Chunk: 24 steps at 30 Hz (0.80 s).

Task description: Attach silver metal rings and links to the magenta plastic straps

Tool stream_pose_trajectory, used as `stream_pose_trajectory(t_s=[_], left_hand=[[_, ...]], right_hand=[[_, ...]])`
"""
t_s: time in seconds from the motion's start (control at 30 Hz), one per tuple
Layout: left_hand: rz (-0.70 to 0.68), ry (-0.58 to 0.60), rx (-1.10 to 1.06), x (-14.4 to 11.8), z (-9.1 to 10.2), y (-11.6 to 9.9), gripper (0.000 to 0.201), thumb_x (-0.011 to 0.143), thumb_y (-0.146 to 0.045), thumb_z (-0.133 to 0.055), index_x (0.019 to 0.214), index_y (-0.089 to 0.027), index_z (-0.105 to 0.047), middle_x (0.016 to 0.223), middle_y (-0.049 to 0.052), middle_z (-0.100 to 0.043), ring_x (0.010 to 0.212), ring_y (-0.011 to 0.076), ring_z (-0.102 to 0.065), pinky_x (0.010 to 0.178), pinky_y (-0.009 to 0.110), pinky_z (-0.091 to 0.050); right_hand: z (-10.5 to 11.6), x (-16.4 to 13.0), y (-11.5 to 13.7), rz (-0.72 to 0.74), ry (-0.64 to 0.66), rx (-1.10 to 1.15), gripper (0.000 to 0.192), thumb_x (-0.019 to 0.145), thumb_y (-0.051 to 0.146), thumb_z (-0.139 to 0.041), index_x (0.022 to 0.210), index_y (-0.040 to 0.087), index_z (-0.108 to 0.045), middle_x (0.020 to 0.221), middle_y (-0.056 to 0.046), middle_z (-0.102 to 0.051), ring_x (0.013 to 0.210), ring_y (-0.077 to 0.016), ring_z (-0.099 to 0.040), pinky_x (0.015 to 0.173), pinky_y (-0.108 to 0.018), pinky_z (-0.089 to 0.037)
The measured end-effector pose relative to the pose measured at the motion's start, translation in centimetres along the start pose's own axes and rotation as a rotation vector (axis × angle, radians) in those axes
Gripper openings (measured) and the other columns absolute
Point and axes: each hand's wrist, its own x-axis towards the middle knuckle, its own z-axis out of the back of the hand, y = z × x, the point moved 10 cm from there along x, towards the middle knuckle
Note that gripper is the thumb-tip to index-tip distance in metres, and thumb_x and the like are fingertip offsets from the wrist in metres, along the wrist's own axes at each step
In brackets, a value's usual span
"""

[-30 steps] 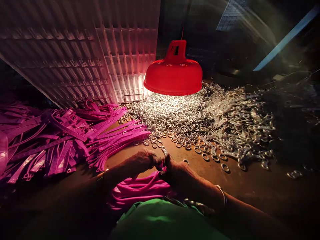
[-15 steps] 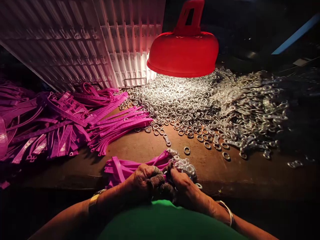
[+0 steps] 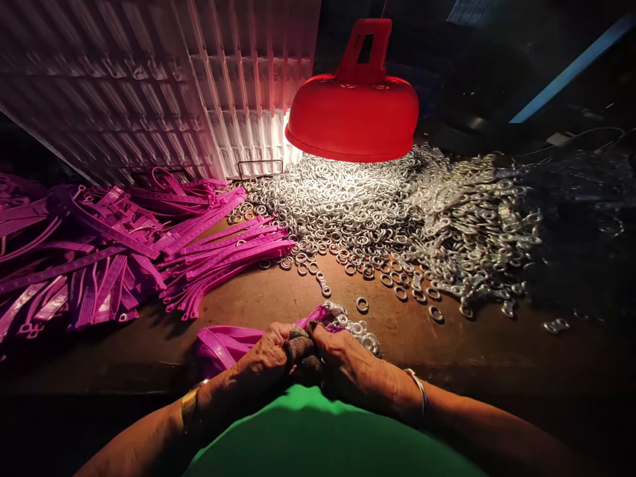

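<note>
My left hand point(image 3: 265, 358) and my right hand point(image 3: 342, 358) meet at the near edge of the wooden table point(image 3: 278, 305). Both are closed on a bundle of magenta plastic straps point(image 3: 221, 341) that carries a cluster of metal rings point(image 3: 360, 328) at its right end. The fingertips wear dark knitted covers. What the fingers pinch exactly is hidden between them. A loose ring point(image 3: 362, 305) lies just beyond the hands.
A red lamp shade point(image 3: 352, 116) hangs low over a big heap of silver rings point(image 3: 358, 205); metal clips point(image 3: 477, 232) pile to the right. Loose magenta straps point(image 3: 99, 252) cover the left. A white ribbed panel point(image 3: 163, 86) leans at the back left.
The hands stayed together on the strap bundle near the table edge, after pulling it back from farther out. The view tilted and shifted slightly.
</note>
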Motion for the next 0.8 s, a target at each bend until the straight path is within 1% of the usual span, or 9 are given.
stream_pose_trajectory(t_s=[0.07,0.13,0.2,0.27,0.37,0.53,0.6,0.67,0.8], left_hand=[[-0.032,-0.04,-0.015,-0.2,0.4,-0.7,0.042,0.067,-0.048,-0.075,0.063,-0.01,-0.058,0.055,0.004,-0.061,0.047,0.0105,-0.053,0.045,0.02,-0.036],[-0.074,-0.07,-0.023,-0.6,0.5,-1.5,0.04,0.068,-0.047,-0.075,0.069,-0.011,-0.058,0.059,0.006,-0.065,0.053,0.0144,-0.059,0.052,0.024,-0.044],[-0.115,-0.077,-0.025,-1.0,0.3,-2.1,0.039,0.069,-0.046,-0.074,0.072,-0.011,-0.058,0.058,0.007,-0.066,0.055,0.0166,-0.061,0.058,0.028,-0.049],[-0.141,-0.078,-0.023,-1.3,-0.1,-2.3,0.038,0.07,-0.046,-0.072,0.074,-0.012,-0.057,0.059,0.007,-0.067,0.055,0.0177,-0.062,0.059,0.03,-0.05],[-0.144,-0.096,0.003,-1.4,0.0,-1.7,0.039,0.069,-0.048,-0.072,0.072,-0.012,-0.056,0.061,0.008,-0.068,0.054,0.0171,-0.062,0.054,0.027,-0.048],[-0.097,-0.121,0.034,-1.1,0.8,-0.2,0.043,0.06,-0.047,-0.079,0.061,-0.011,-0.056,0.053,0.003,-0.061,0.047,0.0112,-0.054,0.046,0.021,-0.04],[-0.107,-0.127,0.052,-1.2,0.9,-0.3,0.043,0.058,-0.046,-0.08,0.059,-0.01,-0.056,0.053,0.002,-0.059,0.047,0.0094,-0.051,0.045,0.019,-0.037],[-0.105,-0.116,0.044,-1.3,0.9,-0.5,0.044,0.059,-0.048,-0.079,0.061,-0.01,-0.057,0.056,0.003,-0.06,0.05,0.0095,-0.052,0.047,0.019,-0.037],[-0.088,-0.082,0.016,-1.2,0.7,-1.1,0.044,0.064,-0.052,-0.075,0.066,-0.01,-0.06,0.06,0.005,-0.062,0.054,0.0121,-0.055,0.051,0.022,-0.039]], right_hand=[[0.5,0.2,0.2,0.051,-0.079,0.097,0.012,0.085,0.02,-0.042,0.095,0.016,-0.046,0.075,-0.003,-0.056,0.058,-0.0105,-0.042,0.052,-0.022,-0.032],[0.9,0.2,0.2,0.098,-0.17,0.13,0.014,0.086,0.024,-0.043,0.097,0.016,-0.046,0.075,-0.003,-0.056,0.058,-0.0105,-0.041,0.052,-0.022,-0.032],[1.1,0.1,-0.3,0.096,-0.254,0.095,0.016,0.084,0.029,-0.048,0.095,0.017,-0.045,0.073,-0.002,-0.055,0.056,-0.0105,-0.039,0.051,-0.023,-0.031],[0.8,0.0,-1.0,0.059,-0.282,0.06,0.018,0.081,0.03,-0.053,0.091,0.018,-0.044,0.069,0.0,-0.053,0.054,-0.01,-0.038,0.05,-0.023,-0.03],[-0.2,-0.3,-1.4,0.009,-0.213,0.117,0.016,0.08,0.024,-0.051,0.09,0.018,-0.041,0.067,0.0,-0.054,0.053,-0.0097,-0.04,0.05,-0.023,-0.03],[-1.3,-0.2,-0.1,-0.026,-0.058,0.173,0.017,0.078,0.015,-0.045,0.095,0.016,-0.042,0.07,-0.002,-0.056,0.055,-0.01,-0.041,0.05,-0.022,-0.029],[-1.5,0.0,0.4,-0.034,-0.002,0.116,0.02,0.076,0.014,-0.044,0.096,0.014,-0.043,0.07,-0.003,-0.056,0.055,-0.0102,-0.039,0.049,-0.023,-0.027],[-1.3,0.3,0.6,-0.029,0.019,0.019,0.02,0.076,0.014,-0.045,0.095,0.013,-0.044,0.07,-0.004,-0.056,0.054,-0.0104,-0.038,0.048,-0.024,-0.025],[-0.5,0.6,0.3,-0.009,-0.025,-0.126,0.01,0.082,0.019,-0.045,0.091,0.014,-0.047,0.067,-0.004,-0.055,0.049,-0.0098,-0.034,0.048,-0.025,-0.021]])
